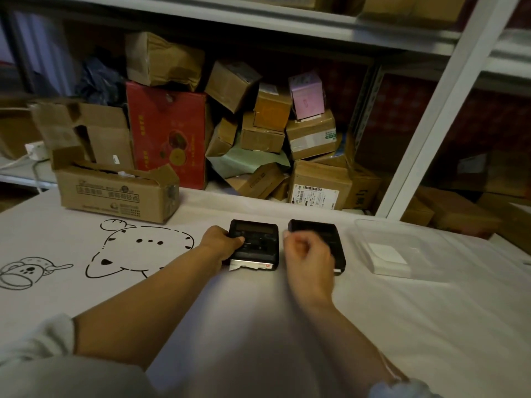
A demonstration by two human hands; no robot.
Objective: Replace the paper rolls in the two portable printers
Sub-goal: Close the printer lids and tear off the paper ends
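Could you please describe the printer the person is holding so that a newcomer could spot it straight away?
On the white table sheet, two black printers sit side by side in front of the piled boxes. It is the left printer, gripped at its edge by the left hand. Unlike the right printer, it shows torn white paper at its near end.

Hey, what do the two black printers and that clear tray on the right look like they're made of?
Left printer and right printer: likely hard plastic, matte black shells with dull highlights and moulded edges. Clear tray: probably thin transparent plastic; the cloth shows through its walls, and its rim glints. The white stack inside looks like paper.
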